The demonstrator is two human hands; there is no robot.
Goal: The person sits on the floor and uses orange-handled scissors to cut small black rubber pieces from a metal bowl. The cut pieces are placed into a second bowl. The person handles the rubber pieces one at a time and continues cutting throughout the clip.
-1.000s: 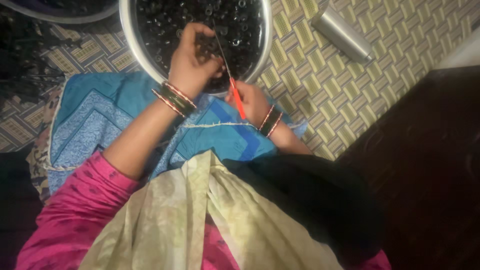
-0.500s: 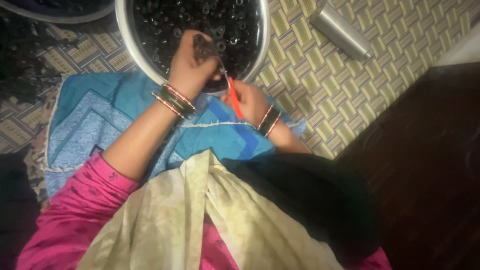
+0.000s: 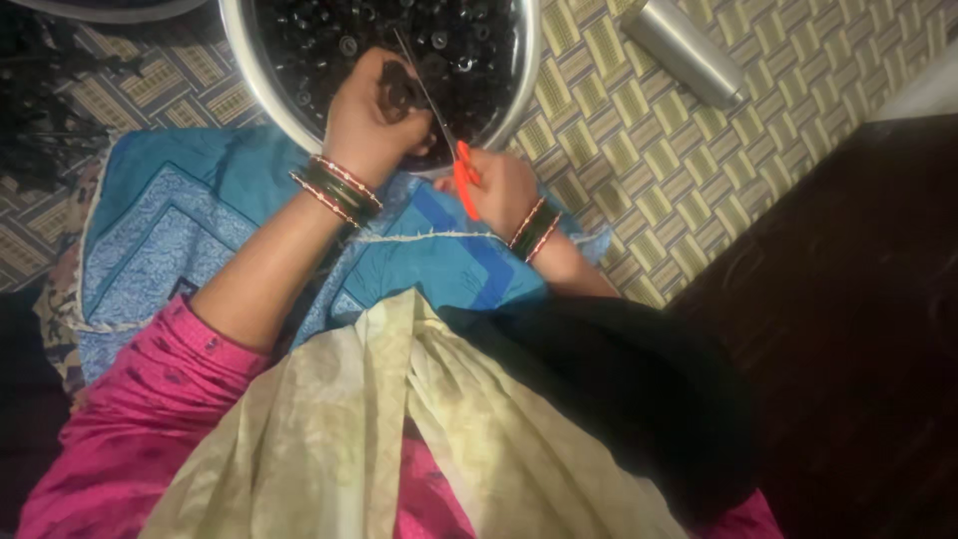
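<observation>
My left hand (image 3: 367,118) is curled tight around a small dark piece (image 3: 399,85), pinched over the near rim of the bowl (image 3: 519,90). My right hand (image 3: 499,185) is closed on orange-handled scissors (image 3: 461,172), just beside the bowl's near edge; the blades run up-left toward the pinched piece, and I can't tell how far apart they are. The bowl is full of small black ring-like bits (image 3: 449,40), at the far edge of the woven mat (image 3: 639,160). Blue cloth (image 3: 170,230) covers my lap below both wrists. A metal cylinder (image 3: 684,50) lies on the mat toward the far right corner, well apart.

To do this snip well, I judge: keep the piece over the bowl so offcuts drop in, keep fingertips off the blade line, make one short cut close to the piece.
</observation>
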